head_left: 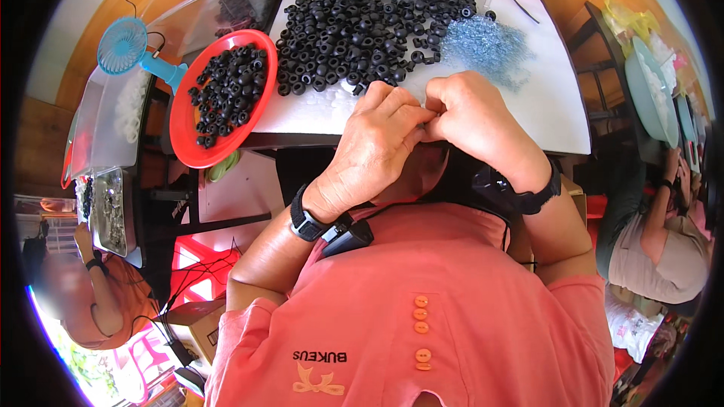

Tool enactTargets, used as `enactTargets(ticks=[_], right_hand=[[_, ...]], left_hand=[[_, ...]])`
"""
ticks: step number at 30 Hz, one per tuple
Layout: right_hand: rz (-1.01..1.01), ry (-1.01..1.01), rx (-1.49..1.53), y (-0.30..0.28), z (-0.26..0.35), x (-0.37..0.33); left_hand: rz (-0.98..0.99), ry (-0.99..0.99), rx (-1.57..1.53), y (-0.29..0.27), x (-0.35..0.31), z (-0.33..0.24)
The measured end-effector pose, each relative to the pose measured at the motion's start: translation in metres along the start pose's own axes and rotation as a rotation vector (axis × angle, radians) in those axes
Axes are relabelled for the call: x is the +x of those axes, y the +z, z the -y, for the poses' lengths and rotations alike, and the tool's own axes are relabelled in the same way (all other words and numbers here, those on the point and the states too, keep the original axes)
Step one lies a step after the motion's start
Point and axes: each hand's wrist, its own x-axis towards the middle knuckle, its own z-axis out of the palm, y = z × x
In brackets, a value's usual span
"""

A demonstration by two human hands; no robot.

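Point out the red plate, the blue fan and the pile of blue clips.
Red plate (183,130), head view, bare left rim.
Blue fan (122,46), head view, round grille.
Blue clips (486,47), head view, middle of pile.

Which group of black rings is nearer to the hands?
The big loose pile of black rings on the white table, just beyond both hands; the other group lies in the red bowl, farther left.

Off to my far left stands a small turquoise plastic desk fan (123,47), and just beyond it a clear plastic tray (113,117) of white pieces. Nearer on that side a metal tray (111,211) holds small silvery parts. Far right, a stack of pale teal plastic basins (650,90) leans beside a seated co-worker (664,245).
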Motion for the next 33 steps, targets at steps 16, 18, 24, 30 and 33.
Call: enactTargets(ticks=[16,18,24,30,33], right_hand=[[-0.027,-0.003,0.460,-0.004,-0.025,-0.010],[-0.102,-0.009,0.238,-0.005,-0.021,-0.012],[-0.090,-0.043,0.289,-0.005,-0.025,-0.011],[-0.107,-0.042,0.155,-0.004,-0.024,-0.010],[-0.131,-0.026,0.114,-0.001,-0.022,-0.009]], left_hand=[[-0.065,-0.168,-0.003,0.024,0.009,0.001],[-0.076,-0.197,-0.012,0.024,0.010,0.000],[-0.066,-0.193,-0.043,0.018,0.011,-0.002],[-0.074,-0.242,-0.043,0.018,0.012,-0.002],[-0.083,-0.177,-0.017,0.019,0.012,-0.001]])
